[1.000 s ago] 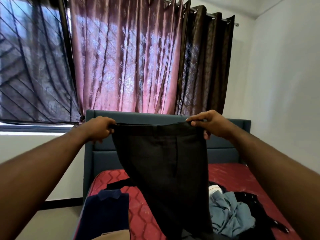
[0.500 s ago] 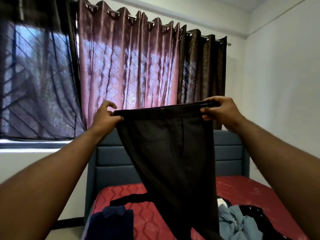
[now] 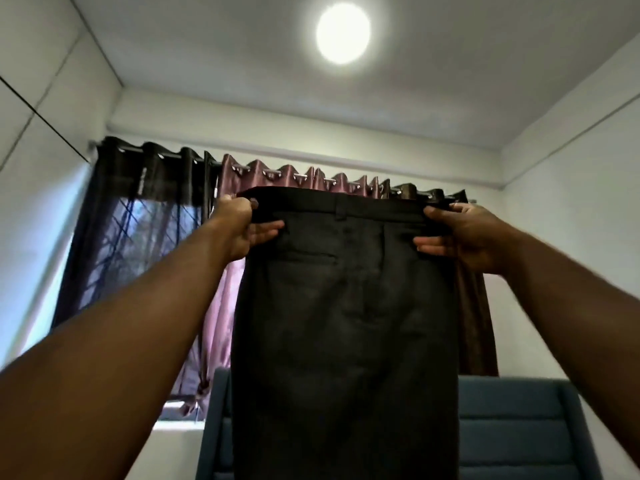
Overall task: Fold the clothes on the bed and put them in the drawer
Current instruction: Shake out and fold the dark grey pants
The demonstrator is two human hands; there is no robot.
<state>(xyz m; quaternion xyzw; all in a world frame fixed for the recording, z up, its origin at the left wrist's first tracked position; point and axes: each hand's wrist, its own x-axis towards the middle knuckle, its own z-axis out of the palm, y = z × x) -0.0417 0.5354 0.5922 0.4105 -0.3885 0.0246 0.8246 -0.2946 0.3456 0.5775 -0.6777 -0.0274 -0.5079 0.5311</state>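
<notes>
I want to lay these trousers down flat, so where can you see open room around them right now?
No bed surface shows in this view. Both the left hand and the right hand grip the trousers, which block the middle. Open gaps: between trousers and left wall over the window curtains, and right, above the blue headboard.

Both arms are stretched up, holding a pair of dark trousers [image 3: 346, 323] by the waistband. The left hand [image 3: 242, 230] grips the left end of the band, thumb on top and fingers [image 3: 270, 226] spread under it. The right hand [image 3: 464, 237] pinches the right end the same way. The trousers hang straight down, back pocket and belt loop facing the camera. Behind them there's a pink curtain [image 3: 221, 306] between darker curtains, a blue headboard [image 3: 512, 427] at the bottom, and a round ceiling light [image 3: 343, 33] glowing overhead.
</notes>
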